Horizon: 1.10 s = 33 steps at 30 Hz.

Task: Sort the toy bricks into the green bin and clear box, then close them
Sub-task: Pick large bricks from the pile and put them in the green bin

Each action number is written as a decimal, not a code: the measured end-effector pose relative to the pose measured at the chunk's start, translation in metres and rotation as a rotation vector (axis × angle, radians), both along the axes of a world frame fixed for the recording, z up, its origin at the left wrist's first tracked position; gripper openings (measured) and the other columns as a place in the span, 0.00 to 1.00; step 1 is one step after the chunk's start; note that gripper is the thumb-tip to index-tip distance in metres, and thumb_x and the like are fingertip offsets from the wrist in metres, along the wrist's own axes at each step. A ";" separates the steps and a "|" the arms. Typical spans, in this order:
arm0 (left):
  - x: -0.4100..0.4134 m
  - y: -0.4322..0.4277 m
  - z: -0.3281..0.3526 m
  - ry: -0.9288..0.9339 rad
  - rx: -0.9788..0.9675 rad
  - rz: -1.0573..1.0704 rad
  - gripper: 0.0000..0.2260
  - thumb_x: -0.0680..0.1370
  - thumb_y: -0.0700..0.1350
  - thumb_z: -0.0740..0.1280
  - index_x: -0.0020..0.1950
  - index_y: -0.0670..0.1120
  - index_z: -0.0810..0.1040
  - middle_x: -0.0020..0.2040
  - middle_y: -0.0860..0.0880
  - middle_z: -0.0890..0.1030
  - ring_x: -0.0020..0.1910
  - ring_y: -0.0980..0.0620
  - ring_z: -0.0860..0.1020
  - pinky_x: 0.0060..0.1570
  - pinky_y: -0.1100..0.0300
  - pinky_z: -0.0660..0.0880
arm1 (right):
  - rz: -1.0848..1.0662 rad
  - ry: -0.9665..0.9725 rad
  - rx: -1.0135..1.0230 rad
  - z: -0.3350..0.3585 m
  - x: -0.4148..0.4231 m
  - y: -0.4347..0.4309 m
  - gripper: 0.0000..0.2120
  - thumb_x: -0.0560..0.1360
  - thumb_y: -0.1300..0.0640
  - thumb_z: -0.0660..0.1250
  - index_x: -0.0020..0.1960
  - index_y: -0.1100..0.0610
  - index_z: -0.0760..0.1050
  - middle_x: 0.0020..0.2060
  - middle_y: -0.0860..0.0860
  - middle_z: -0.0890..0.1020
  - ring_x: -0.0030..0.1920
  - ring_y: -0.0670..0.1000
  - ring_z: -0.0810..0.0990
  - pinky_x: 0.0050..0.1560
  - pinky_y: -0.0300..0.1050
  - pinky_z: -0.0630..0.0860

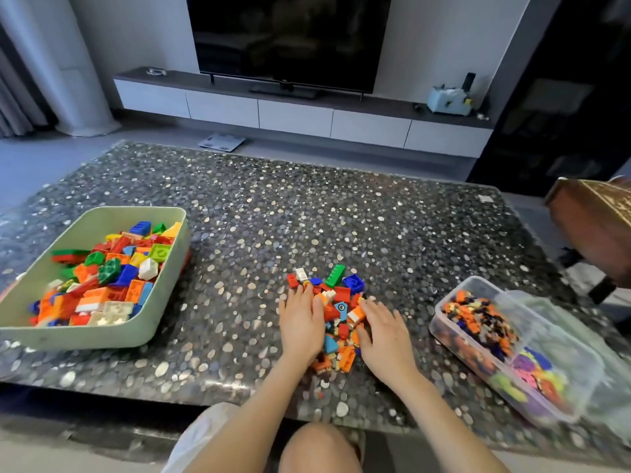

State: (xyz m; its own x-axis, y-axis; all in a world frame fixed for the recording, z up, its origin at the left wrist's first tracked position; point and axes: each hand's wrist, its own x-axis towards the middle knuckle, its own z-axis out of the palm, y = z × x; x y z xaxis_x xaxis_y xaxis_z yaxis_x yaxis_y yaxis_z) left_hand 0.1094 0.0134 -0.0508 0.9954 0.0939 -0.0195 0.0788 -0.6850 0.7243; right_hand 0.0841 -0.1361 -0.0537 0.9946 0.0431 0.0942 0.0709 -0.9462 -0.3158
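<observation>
step: sorting, late stage by the look of it; closing not started
unsorted pile [338, 319]: mixed big and small bricks, centre-front of table [273, 216], between both hands, well apart from either container
left hand [300, 324]: palm down, fingers straight, laid against pile's left edge; nothing pinched or held
right hand [387, 336]: palm down, fingers spread and near straight, tips touching bricks on pile's right edge; nothing held
read of hands: corralling or raking the pile, not picking yet
green bin [85, 336]: left side of table, open, loaded with large bricks; no lid in view
clear box [454, 339]: right side near table edge, open, full of small pieces
clear lid [580, 339]: looks to lie just beside box's far side; blurred, can't confirm
big ones left in pile: green long brick [335, 275] and blue brick [355, 283] on far side, past the fingertips
next move, judged: pick out large bricks with left hand, carry to green bin; sweep or scoop small ones right into clear box
needs: curl fingers round a brick first, flat hands carry nothing
risk: small loose bits near front table edge, easy to knock off when raking
after: lids on both
</observation>
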 end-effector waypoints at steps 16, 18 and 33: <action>-0.005 0.171 0.081 0.017 0.817 0.460 0.13 0.74 0.44 0.66 0.57 0.44 0.71 0.58 0.42 0.71 0.56 0.43 0.70 0.54 0.53 0.67 | -0.044 -0.085 -0.050 0.023 0.012 0.019 0.08 0.79 0.55 0.60 0.57 0.55 0.72 0.51 0.50 0.79 0.52 0.50 0.76 0.49 0.43 0.72; -0.001 0.175 0.082 0.038 0.852 0.425 0.12 0.75 0.43 0.66 0.58 0.44 0.73 0.58 0.42 0.72 0.57 0.43 0.71 0.53 0.54 0.69 | -0.082 -0.087 0.115 0.026 0.009 0.021 0.13 0.80 0.56 0.60 0.63 0.57 0.71 0.57 0.52 0.79 0.56 0.52 0.76 0.54 0.44 0.72; -0.002 0.106 0.089 0.033 0.875 0.038 0.10 0.78 0.36 0.60 0.56 0.40 0.77 0.55 0.43 0.80 0.55 0.45 0.79 0.50 0.56 0.75 | -0.304 0.306 0.858 0.050 0.009 0.034 0.11 0.80 0.59 0.53 0.54 0.51 0.74 0.33 0.51 0.73 0.30 0.48 0.67 0.29 0.43 0.63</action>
